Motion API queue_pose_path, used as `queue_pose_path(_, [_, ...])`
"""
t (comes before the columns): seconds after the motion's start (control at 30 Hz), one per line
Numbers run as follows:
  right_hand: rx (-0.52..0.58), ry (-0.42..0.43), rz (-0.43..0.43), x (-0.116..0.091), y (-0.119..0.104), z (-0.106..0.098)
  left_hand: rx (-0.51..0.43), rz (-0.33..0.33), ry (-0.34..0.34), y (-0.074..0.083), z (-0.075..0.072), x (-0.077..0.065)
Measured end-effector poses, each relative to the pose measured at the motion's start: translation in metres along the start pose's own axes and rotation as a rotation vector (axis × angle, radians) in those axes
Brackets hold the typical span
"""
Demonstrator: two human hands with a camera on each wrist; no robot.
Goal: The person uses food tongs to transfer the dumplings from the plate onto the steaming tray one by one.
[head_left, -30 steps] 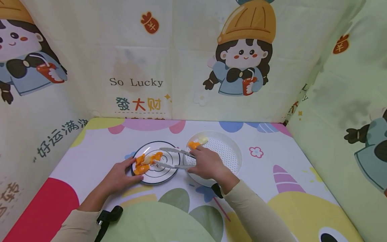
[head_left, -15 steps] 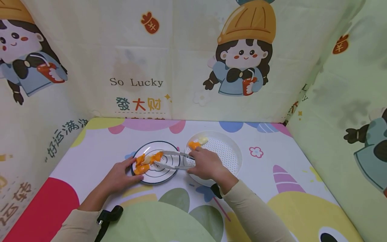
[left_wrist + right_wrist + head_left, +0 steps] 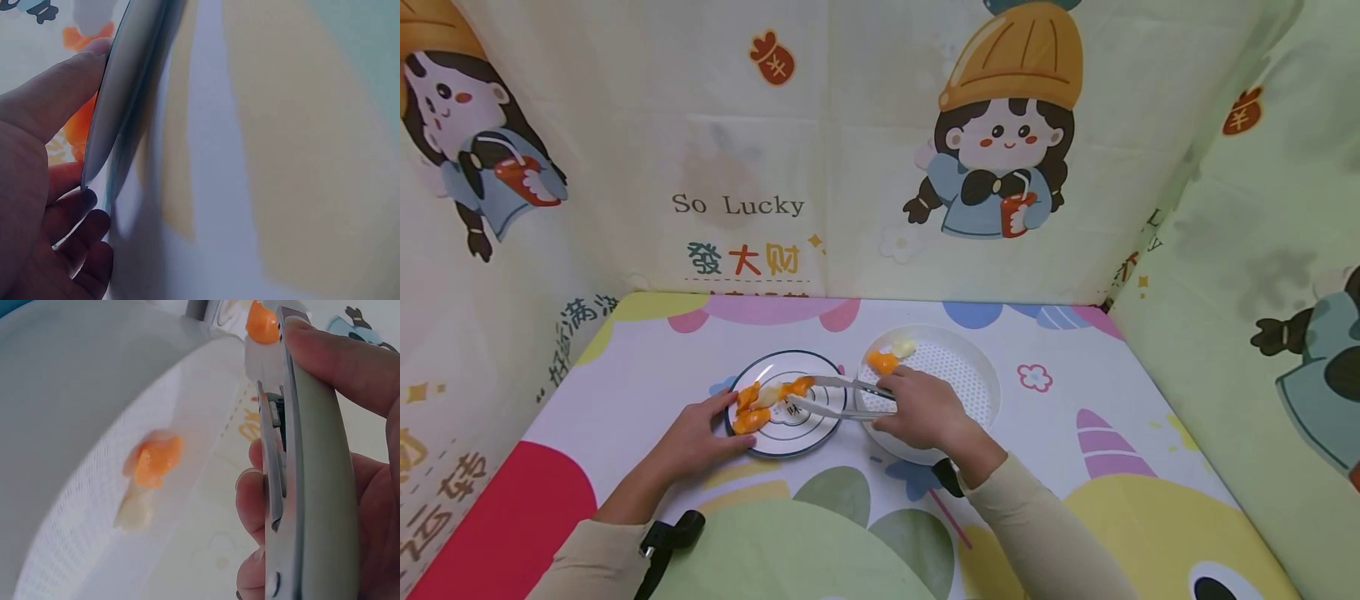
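My left hand (image 3: 700, 437) grips the left rim of a white plate (image 3: 816, 429) with dark rings. In the left wrist view, the thumb (image 3: 69, 84) lies over the rim with fingers at its edge. Several orange pieces (image 3: 751, 420) and a pale piece (image 3: 767, 395) lie on the plate, their kind unclear. My right hand (image 3: 925, 408) holds metal tongs (image 3: 842, 382), also seen along the pale handle (image 3: 325, 487) in the right wrist view. The tongs' tips are spread over the plate, the upper one at an orange piece (image 3: 797, 387).
Right of the plate stands a round white tray (image 3: 966, 392) with a perforated base, partly under my right hand. An orange piece (image 3: 882, 362) and a pale yellow piece (image 3: 905, 347) lie near its far left rim. A patterned cloth wall (image 3: 865, 250) rises behind the table.
The upper arm of the tongs has come down to the orange piece. Tongs, right hand and that piece have then shifted slightly right. My left hand and the plate have stayed put.
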State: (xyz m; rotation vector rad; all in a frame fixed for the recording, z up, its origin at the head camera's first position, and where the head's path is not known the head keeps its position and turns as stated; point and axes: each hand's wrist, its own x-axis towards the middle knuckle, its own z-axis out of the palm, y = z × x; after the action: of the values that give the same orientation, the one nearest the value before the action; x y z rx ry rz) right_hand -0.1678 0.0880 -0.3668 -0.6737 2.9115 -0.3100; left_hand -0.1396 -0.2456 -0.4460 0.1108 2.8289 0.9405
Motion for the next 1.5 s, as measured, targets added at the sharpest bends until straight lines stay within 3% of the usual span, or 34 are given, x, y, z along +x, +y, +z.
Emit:
queue_pose_path(0.43, [0.027,0.163,-0.012,-0.031,0.035,-0.017,0.0,0.003,0.008,-0.001,0.001,0.001])
queue_pose_path(0.6, [0.038,0.206,0.02,-0.04,0.052,-0.024,-0.004,-0.006,0.011,-0.002,0.002,0.0])
queue_pose_path(1.1, [0.054,0.233,0.148,-0.059,0.107,-0.021,-0.006,-0.009,0.014,-0.003,0.004,0.001])
queue_pose_path(1.5, [0.015,0.19,0.228,-0.062,0.128,-0.021,0.024,0.005,0.022,-0.002,0.0,0.001])
